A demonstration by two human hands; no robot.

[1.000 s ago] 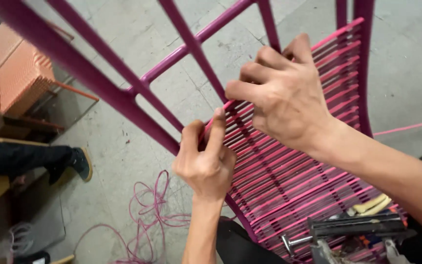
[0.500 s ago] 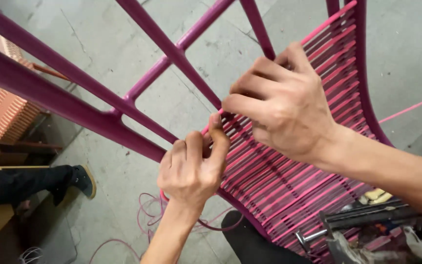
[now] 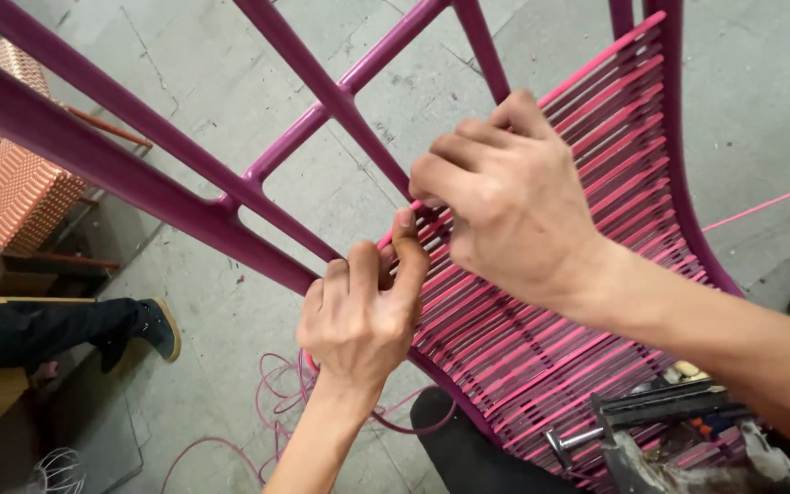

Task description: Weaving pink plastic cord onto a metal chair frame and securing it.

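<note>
A magenta metal chair frame (image 3: 185,197) fills the view, its bars crossing from upper left to centre. Pink cords (image 3: 587,302) are woven tightly across the frame on the right side. My left hand (image 3: 358,316) comes up from below with its thumb pressed against a pink cord end at the frame's edge, fingers curled. My right hand (image 3: 505,197) reaches in from the right, fingers bent and pinching the cord rows just above the left thumb. Which strand each hand grips is partly hidden by the fingers.
Loose pink cord (image 3: 276,402) lies coiled on the concrete floor below the frame. An orange-and-white woven seat (image 3: 11,183) stands at the left. Another person's dark trouser leg and shoe (image 3: 153,329) rest on the floor at left. Metal tools (image 3: 660,421) lie at lower right.
The view has shifted slightly, so the frame and both hands sit a little differently. Both hands stay at the same spot on the weave, and the left thumb has pushed up against the cord.
</note>
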